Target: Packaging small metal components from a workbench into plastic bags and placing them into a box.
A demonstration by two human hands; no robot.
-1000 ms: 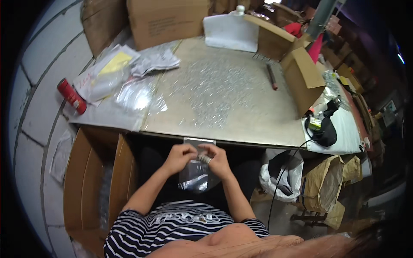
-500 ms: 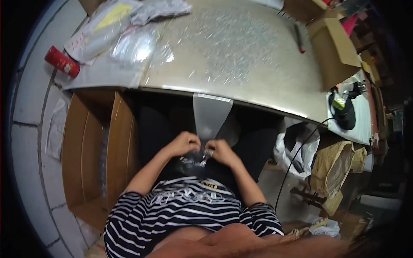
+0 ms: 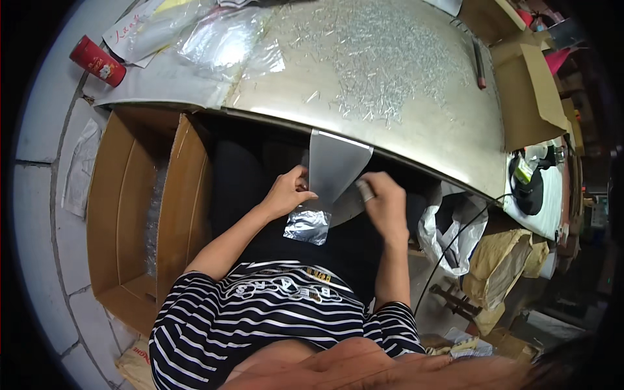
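Steel table (image 3: 455, 123) strewn with small metal parts (image 3: 383, 58) | left hand (image 3: 286, 195) pinching clear bag (image 3: 325, 188) | right hand (image 3: 385, 205) curled, grip unclear

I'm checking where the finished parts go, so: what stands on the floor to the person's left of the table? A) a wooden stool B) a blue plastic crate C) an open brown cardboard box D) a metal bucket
C: an open brown cardboard box stands beside the table, to the left of the left hand, which holds a clear plastic bag.
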